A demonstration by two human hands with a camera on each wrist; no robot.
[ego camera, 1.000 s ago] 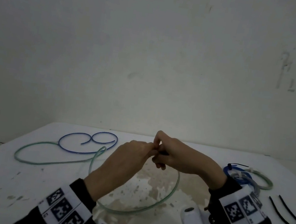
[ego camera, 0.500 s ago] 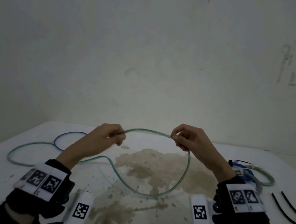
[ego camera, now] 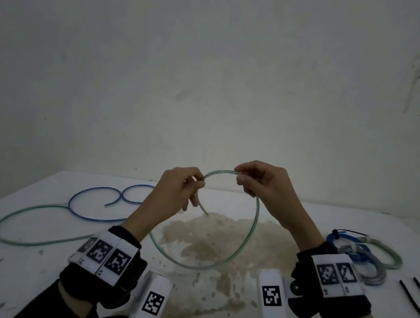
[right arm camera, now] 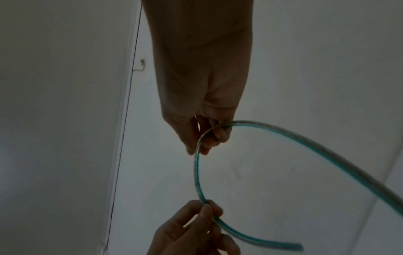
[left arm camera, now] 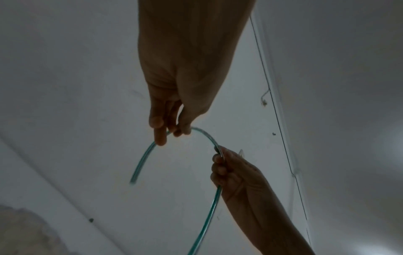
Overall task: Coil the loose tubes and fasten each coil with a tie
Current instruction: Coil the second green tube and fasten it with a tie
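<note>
Green tube (ego camera: pixel 249 235) held up over stained table (ego camera: pixel 23 267), now bent into a closed-looking loop where half a second back only an open arc stretched between the hands. Free end poking down below left hand (ego camera: pixel 170 196); rest trailing left across table. Left hand pinching tube near its end, moved in closer to right hand (ego camera: pixel 262 185), likewise pinching tube at top of loop. Beyond tube's trailing part, loose blue tube (ego camera: pixel 94 196). Right of loop, tied coils (ego camera: pixel 360 255), then black ties (ego camera: pixel 419 301)
</note>
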